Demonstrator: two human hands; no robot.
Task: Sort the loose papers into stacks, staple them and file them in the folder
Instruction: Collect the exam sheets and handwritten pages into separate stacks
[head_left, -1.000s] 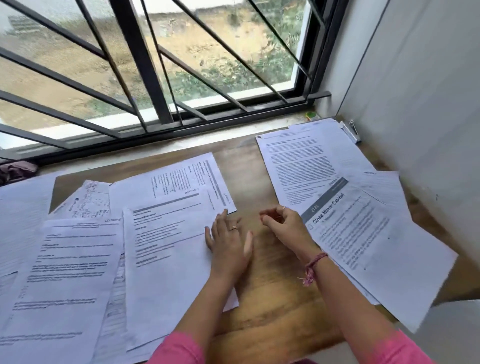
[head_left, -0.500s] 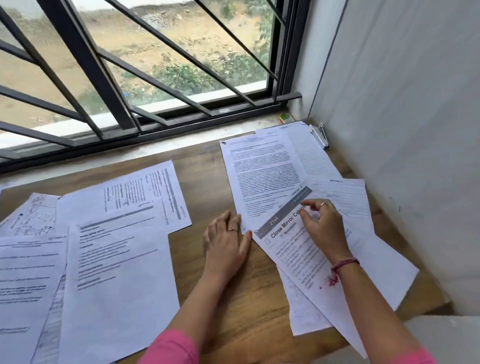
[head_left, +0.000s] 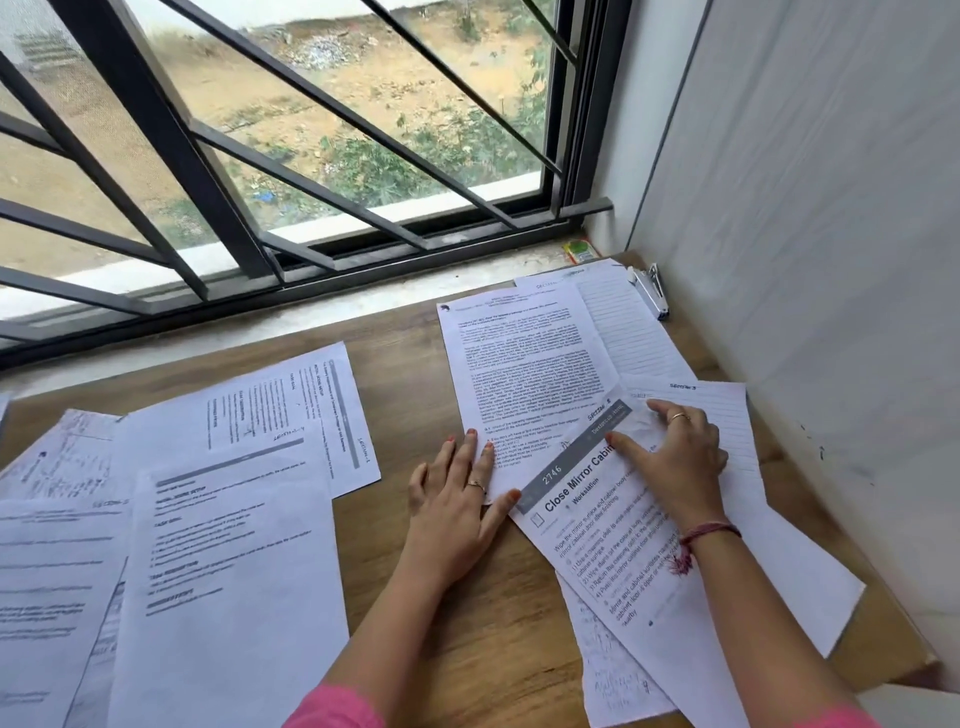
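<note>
Loose printed papers lie spread over a wooden table. My right hand lies on the tilted sheet headed "Close Mirror Cabinet", its fingers spread near the grey header bar. My left hand rests flat on the wood, fingertips touching the lower left corner of a densely printed sheet. A lined sheet sits under my right hand's far side. Another lined page lies behind. A silver stapler stands by the wall at the back right. No folder is in view.
A second group of papers covers the table's left half, overlapping one another. A small green and red packet sits on the window sill. A barred window runs along the back and a white wall closes the right side.
My right hand has moved right and forward from bare wood onto the "Close Mirror Cabinet" sheet and spread its fingers. The view swung right. My left hand now touches the printed sheet.
</note>
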